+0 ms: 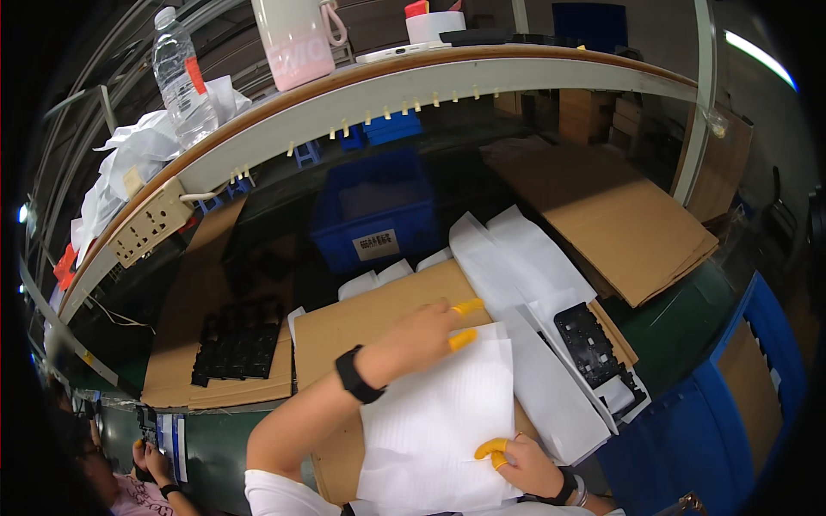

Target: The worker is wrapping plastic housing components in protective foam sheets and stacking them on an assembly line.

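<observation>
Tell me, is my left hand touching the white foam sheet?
Touching. The head view shows the left hand with its yellow-capped fingertips pressed on the white foam sheet's top edge.

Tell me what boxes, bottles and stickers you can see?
Blue bin: middle back, boxy, with a white rectangular label on its front.
Water bottle: top shelf, left, clear with a red label.
Pink cup: shelf, tall, pale lettering.
Cardboard sheets: right, flat, brown.

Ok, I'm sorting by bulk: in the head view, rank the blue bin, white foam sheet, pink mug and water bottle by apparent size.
1. White foam sheet, though nearest the camera.
2. Blue bin.
3. Pink mug and water bottle: too alike to rank.
</observation>
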`<action>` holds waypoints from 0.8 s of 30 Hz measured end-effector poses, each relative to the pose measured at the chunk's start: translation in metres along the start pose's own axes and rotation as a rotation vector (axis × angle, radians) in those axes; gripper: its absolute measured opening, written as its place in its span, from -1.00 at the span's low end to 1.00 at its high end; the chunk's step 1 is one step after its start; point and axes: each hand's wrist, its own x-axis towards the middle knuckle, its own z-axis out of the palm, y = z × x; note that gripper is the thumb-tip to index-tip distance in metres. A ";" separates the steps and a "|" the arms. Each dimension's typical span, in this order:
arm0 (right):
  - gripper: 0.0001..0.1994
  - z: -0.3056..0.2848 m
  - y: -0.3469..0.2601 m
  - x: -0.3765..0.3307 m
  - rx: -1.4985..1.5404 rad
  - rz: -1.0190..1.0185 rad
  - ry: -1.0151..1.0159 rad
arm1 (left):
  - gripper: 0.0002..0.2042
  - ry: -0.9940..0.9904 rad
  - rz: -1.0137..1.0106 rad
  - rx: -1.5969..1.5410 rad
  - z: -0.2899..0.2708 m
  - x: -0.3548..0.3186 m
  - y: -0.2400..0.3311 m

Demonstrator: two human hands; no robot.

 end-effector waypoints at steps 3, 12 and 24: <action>-0.75 0.006 0.005 0.000 0.044 -0.051 0.048 | -0.56 0.082 -0.055 0.034 0.025 0.050 0.030; -0.74 0.001 -0.001 0.001 0.078 0.012 0.124 | -0.27 -0.131 -0.412 -0.002 0.060 0.101 -0.032; -0.76 -0.002 -0.005 0.000 0.124 0.008 0.246 | -0.29 -0.158 -0.668 0.196 0.015 0.018 -0.107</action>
